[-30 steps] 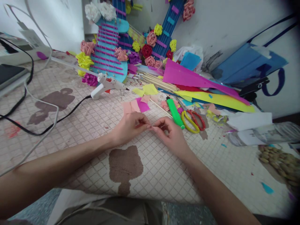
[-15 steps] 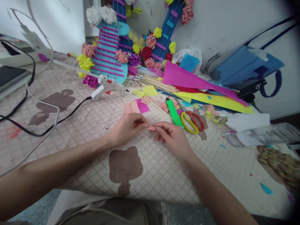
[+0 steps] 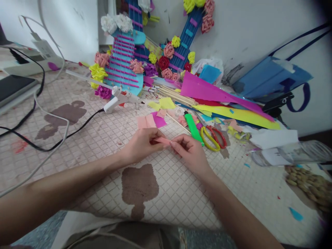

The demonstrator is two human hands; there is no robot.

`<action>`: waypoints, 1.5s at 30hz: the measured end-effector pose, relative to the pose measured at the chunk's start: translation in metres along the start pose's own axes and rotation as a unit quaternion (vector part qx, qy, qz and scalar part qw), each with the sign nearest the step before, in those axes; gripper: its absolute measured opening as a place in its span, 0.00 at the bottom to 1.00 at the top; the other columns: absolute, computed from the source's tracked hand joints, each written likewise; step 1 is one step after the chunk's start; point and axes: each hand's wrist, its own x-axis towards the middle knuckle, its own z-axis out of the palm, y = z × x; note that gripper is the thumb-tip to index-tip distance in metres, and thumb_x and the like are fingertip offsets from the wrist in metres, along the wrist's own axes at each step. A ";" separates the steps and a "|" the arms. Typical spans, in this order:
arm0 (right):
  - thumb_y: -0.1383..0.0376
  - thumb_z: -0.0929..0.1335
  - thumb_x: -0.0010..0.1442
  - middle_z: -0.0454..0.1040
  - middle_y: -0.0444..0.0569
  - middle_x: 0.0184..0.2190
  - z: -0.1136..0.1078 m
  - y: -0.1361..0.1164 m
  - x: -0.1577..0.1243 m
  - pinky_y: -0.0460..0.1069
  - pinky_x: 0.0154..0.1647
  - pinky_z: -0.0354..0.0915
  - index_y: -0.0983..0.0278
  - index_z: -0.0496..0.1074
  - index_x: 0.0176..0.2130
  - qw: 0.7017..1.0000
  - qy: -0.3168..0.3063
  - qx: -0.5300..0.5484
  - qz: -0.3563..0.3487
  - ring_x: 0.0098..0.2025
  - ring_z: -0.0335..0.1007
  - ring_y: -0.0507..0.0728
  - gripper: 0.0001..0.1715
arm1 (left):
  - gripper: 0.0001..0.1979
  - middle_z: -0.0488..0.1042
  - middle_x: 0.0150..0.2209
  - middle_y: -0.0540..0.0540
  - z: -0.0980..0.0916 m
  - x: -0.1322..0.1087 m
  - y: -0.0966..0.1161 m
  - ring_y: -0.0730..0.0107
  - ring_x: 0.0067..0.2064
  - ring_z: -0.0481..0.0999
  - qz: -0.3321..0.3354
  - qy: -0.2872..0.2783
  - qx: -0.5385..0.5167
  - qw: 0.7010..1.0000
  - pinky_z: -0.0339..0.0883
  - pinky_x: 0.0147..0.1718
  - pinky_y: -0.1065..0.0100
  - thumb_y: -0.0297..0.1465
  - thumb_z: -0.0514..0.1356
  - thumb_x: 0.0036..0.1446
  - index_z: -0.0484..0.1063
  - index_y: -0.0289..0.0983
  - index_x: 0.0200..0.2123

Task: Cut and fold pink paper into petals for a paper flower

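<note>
My left hand [image 3: 141, 144] and my right hand [image 3: 190, 152] meet over the quilted cloth [image 3: 103, 131], both pinching a small strip of pink paper [image 3: 162, 140] between their fingertips. The strip lies nearly level, with its left end in my left fingers and its right end in my right fingers. Just beyond the hands lie loose pink and magenta paper squares [image 3: 151, 121].
A white glue gun [image 3: 118, 98] with a black cord lies to the left. A green marker [image 3: 193, 127] and yellow and red scissors [image 3: 214, 137] sit right of the hands. Coloured paper sheets [image 3: 220, 95], wooden sticks and blue guitar models with paper flowers [image 3: 124, 62] fill the back. A plastic bottle [image 3: 290, 154] lies at right.
The pink strip has come into view between my fingertips and both hands have closed in a little on it. The camera view has shifted slightly down.
</note>
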 end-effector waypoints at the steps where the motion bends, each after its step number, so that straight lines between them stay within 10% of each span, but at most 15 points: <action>1: 0.59 0.68 0.58 0.70 0.43 0.25 0.000 0.000 0.000 0.46 0.25 0.59 0.63 0.71 0.31 1.000 0.000 0.007 0.003 0.25 0.62 0.50 0.10 | 0.07 0.76 0.26 0.47 0.000 0.000 -0.002 0.71 0.29 0.75 -0.016 -0.005 -0.025 1.000 0.67 0.27 0.72 0.32 0.64 0.51 0.73 0.33 0.30; 8: 0.58 0.68 0.58 0.68 0.42 0.22 0.001 -0.002 -0.001 0.45 0.22 0.57 0.63 0.70 0.31 0.998 -0.001 0.056 0.028 0.23 0.60 0.49 0.10 | 0.07 0.80 0.32 0.43 -0.006 0.003 -0.001 0.69 0.32 0.80 -0.101 -0.056 -0.171 0.979 0.73 0.33 0.69 0.30 0.60 0.56 0.74 0.32 0.32; 35: 0.54 0.69 0.56 0.70 0.42 0.21 0.000 -0.004 0.001 0.44 0.19 0.56 0.64 0.68 0.30 0.993 -0.047 0.080 0.075 0.19 0.59 0.47 0.16 | 0.11 0.80 0.28 0.44 -0.010 0.007 -0.003 0.72 0.30 0.79 -0.138 -0.064 -0.172 0.973 0.70 0.29 0.73 0.33 0.57 0.60 0.73 0.33 0.30; 45: 0.54 0.68 0.57 0.72 0.43 0.23 -0.009 -0.001 0.002 0.44 0.20 0.58 0.64 0.68 0.31 0.995 -0.037 0.083 0.047 0.20 0.61 0.48 0.15 | 0.09 0.75 0.23 0.47 -0.016 0.017 -0.004 0.75 0.26 0.72 -0.018 -0.022 -0.091 0.995 0.65 0.25 0.75 0.33 0.62 0.51 0.74 0.32 0.27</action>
